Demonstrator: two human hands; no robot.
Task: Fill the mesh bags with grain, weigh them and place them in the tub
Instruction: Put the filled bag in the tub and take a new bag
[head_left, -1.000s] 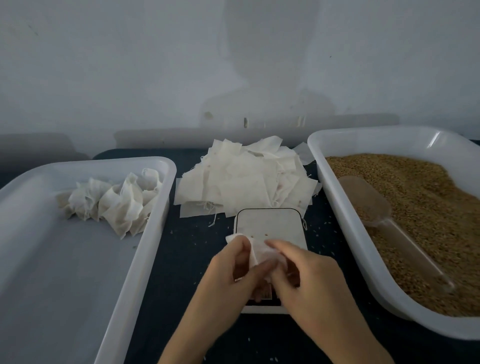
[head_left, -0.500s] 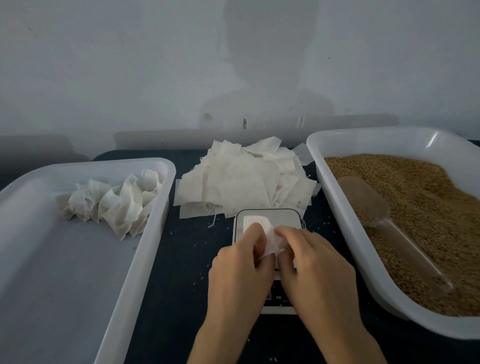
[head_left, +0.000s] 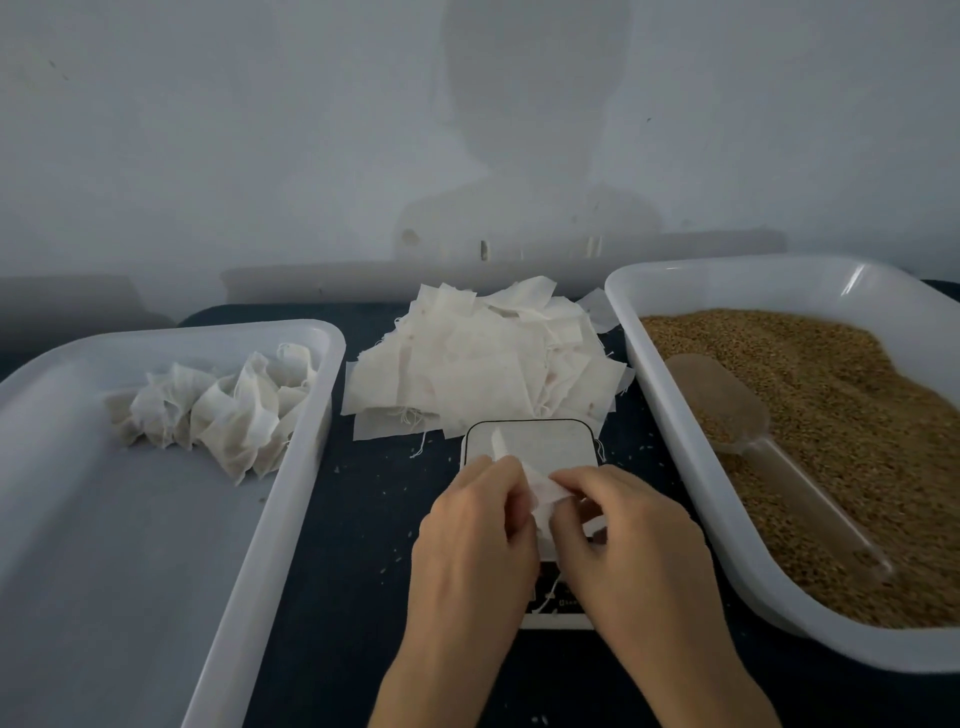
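Mesh bag (head_left: 540, 496) held over the scale (head_left: 530, 441), pinched by left hand (head_left: 475, 545) and right hand (head_left: 623, 535). Bag crumpled, so long axis unclear; one corner points away past the left fingers. Hands hide most of it and the scale's near half.

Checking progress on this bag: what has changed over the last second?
Both hands, left hand and right hand, moved forward over the scale, still pinching the mesh bag. Scoop, tubs and bag pile unchanged.
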